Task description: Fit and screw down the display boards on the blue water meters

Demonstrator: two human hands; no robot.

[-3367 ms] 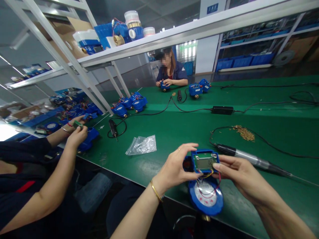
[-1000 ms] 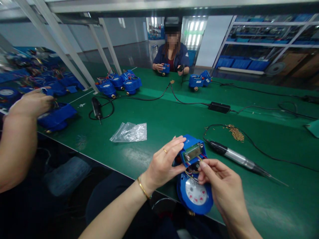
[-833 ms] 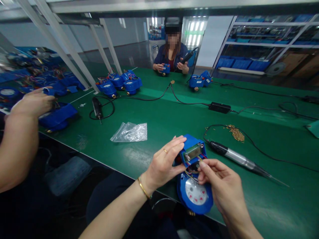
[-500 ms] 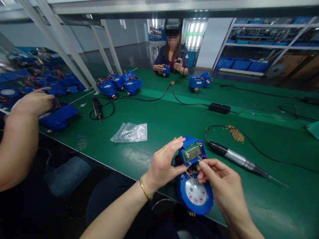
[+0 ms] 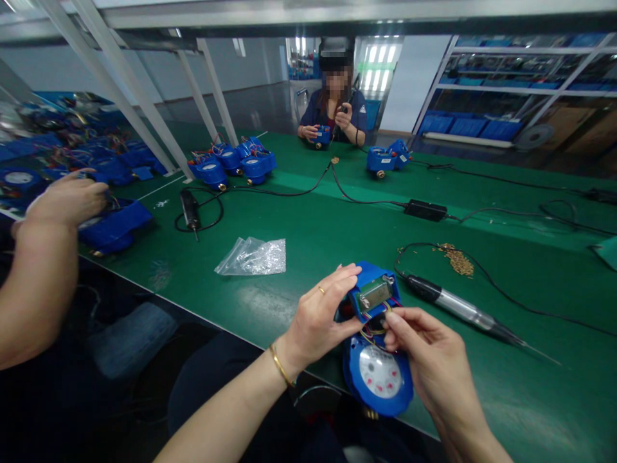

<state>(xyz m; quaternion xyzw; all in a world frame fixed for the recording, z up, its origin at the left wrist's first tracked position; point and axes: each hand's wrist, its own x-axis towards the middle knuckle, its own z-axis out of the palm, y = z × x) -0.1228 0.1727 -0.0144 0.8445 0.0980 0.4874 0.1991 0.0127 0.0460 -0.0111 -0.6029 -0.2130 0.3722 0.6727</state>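
A blue water meter (image 5: 378, 379) lies at the table's front edge, its round white dial with red pointers facing up. Its upper box is uncovered and shows a green circuit board (image 5: 376, 296) with a small display. My left hand (image 5: 322, 312) grips this box from the left, thumb below and fingers along its top. My right hand (image 5: 424, 347) is pinched at the coloured wires (image 5: 373, 331) between box and dial; its fingertips hide exactly what they hold. An electric screwdriver (image 5: 463, 308) lies to the right of the meter.
A plastic bag (image 5: 253, 257) of small shiny parts lies left of centre. Brass screws (image 5: 456, 260) are heaped behind the screwdriver. Another screwdriver (image 5: 189, 209), cables and a black adapter (image 5: 425, 209) lie further back. A co-worker's arm (image 5: 53, 238) works on a meter at left; another person sits opposite.
My hands and the water meter stay almost in place. Across the table, the person's hand with the dark tool has risen slightly.
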